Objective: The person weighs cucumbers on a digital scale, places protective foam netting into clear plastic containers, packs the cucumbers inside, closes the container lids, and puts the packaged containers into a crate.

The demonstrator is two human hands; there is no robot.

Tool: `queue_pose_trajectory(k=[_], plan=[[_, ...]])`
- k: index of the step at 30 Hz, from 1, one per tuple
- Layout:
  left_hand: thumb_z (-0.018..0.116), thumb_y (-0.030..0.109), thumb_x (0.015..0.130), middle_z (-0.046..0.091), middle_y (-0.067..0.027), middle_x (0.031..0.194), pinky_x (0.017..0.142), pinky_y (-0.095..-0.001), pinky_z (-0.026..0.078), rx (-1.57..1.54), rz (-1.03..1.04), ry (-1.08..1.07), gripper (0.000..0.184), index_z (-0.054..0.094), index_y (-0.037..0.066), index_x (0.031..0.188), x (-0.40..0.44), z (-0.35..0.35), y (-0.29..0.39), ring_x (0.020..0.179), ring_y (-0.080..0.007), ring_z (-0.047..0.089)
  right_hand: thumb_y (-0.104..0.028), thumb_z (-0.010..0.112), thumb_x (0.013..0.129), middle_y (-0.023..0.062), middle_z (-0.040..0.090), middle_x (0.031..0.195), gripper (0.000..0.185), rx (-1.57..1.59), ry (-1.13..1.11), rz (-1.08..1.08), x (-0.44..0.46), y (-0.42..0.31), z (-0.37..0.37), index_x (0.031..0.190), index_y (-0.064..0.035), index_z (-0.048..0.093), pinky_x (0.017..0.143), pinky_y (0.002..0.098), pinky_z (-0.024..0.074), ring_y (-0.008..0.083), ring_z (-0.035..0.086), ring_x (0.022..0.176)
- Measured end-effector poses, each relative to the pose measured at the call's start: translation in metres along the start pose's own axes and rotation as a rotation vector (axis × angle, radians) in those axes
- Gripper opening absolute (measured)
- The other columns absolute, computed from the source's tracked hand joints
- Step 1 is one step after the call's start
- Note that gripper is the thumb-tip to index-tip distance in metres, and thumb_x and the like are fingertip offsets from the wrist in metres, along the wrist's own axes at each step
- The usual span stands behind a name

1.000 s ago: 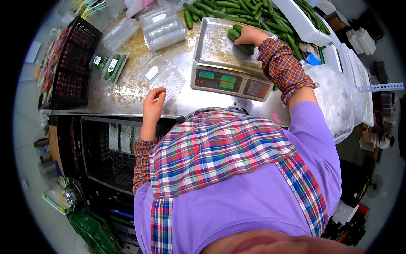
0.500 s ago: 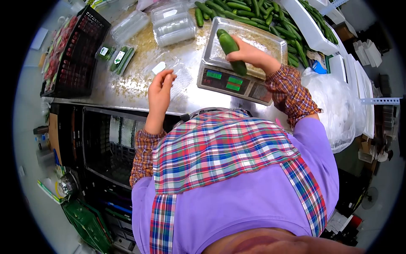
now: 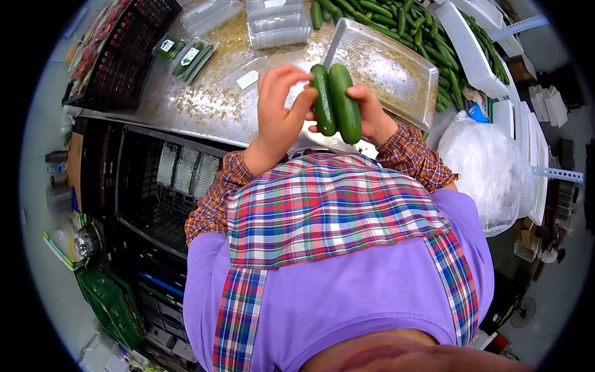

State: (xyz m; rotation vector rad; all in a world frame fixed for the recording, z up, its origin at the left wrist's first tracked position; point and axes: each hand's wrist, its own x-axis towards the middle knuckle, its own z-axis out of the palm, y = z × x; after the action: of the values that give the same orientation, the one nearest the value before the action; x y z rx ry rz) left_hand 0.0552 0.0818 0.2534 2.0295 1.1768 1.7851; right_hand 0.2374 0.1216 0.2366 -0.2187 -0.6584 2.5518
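Two green cucumbers (image 3: pixel 346 105) are held side by side, close to upright, in front of the apron. My right hand (image 3: pixel 372 118) is closed around them from the right, its thumb on the right-hand cucumber and its fingers passing behind. Beside the left-hand cucumber (image 3: pixel 323 102) is my left hand (image 3: pixel 279 115), fingers bent but apart; the fingertips come right up to its side, and whether they touch is unclear. Beyond the hands lies the scale's metal tray (image 3: pixel 384 68); the display is hidden. A clear plastic clamshell (image 3: pixel 238 80) with a white label lies past my left hand.
Many cucumbers (image 3: pixel 396 22) are piled behind the tray, by a white foam box (image 3: pixel 465 46). Packed cucumbers (image 3: pixel 194 60) and stacked clear containers (image 3: pixel 279 28) stand on the metal table (image 3: pixel 149 102). A black crate (image 3: pixel 118 74) is at left, a plastic bag (image 3: pixel 483 173) at right.
My right hand has drawn the cucumbers from over the scale toward my body, and both now show side by side. My left hand has moved right, up to them.
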Motion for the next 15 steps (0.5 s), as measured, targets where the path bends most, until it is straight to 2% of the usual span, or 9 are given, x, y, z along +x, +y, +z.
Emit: queue_pose_trajectory(k=[4, 8, 11, 15], plan=[[0.075, 0.010, 0.068, 0.058, -0.0049, 0.085, 0.074, -0.0344, 0.041, 0.063, 0.124, -0.109, 0.017, 0.066, 0.006, 0.083, -0.018, -0.017, 0.003, 0.082, -0.0240, 0.051, -0.032, 0.057, 0.075, 0.0197, 0.051, 0.111, 0.068, 0.193, 0.006, -0.096, 0.003, -0.002, -0.009, 0.128, 0.0028, 0.036, 0.097, 0.0484, 0.0414, 0.0338, 0.054, 0.103], [0.075, 0.009, 0.067, 0.061, -0.0037, 0.086, 0.073, -0.0346, 0.042, 0.126, 0.150, -0.157, 0.021, 0.068, 0.007, 0.087, -0.020, -0.018, 0.010, 0.082, -0.0234, 0.051, -0.032, 0.057, 0.075, 0.0193, 0.050, 0.111, 0.067, 0.138, 0.038, -0.108, 0.002, -0.002, -0.005, 0.128, 0.0027, 0.036, 0.095, 0.0456, 0.0434, 0.0323, 0.054, 0.102], [0.074, 0.004, 0.066, 0.061, -0.0048, 0.085, 0.071, -0.0344, 0.042, 0.139, 0.212, -0.176, 0.021, 0.068, 0.007, 0.086, -0.024, -0.015, 0.008, 0.082, -0.0241, 0.052, -0.031, 0.057, 0.075, 0.0194, 0.051, 0.112, 0.065, 0.113, 0.055, -0.090, 0.006, 0.002, -0.006, 0.127, 0.0025, 0.037, 0.093, 0.0430, 0.0453, 0.0310, 0.054, 0.103], [0.073, 0.004, 0.066, 0.061, -0.0049, 0.084, 0.070, -0.0354, 0.042, 0.213, 0.252, -0.178, 0.019, 0.067, 0.005, 0.083, -0.028, -0.013, 0.007, 0.082, -0.0243, 0.053, -0.030, 0.056, 0.077, 0.0202, 0.051, 0.113, 0.062, 0.043, 0.109, -0.104, 0.007, 0.005, 0.001, 0.126, 0.0025, 0.038, 0.091, 0.0419, 0.0467, 0.0307, 0.056, 0.101]])
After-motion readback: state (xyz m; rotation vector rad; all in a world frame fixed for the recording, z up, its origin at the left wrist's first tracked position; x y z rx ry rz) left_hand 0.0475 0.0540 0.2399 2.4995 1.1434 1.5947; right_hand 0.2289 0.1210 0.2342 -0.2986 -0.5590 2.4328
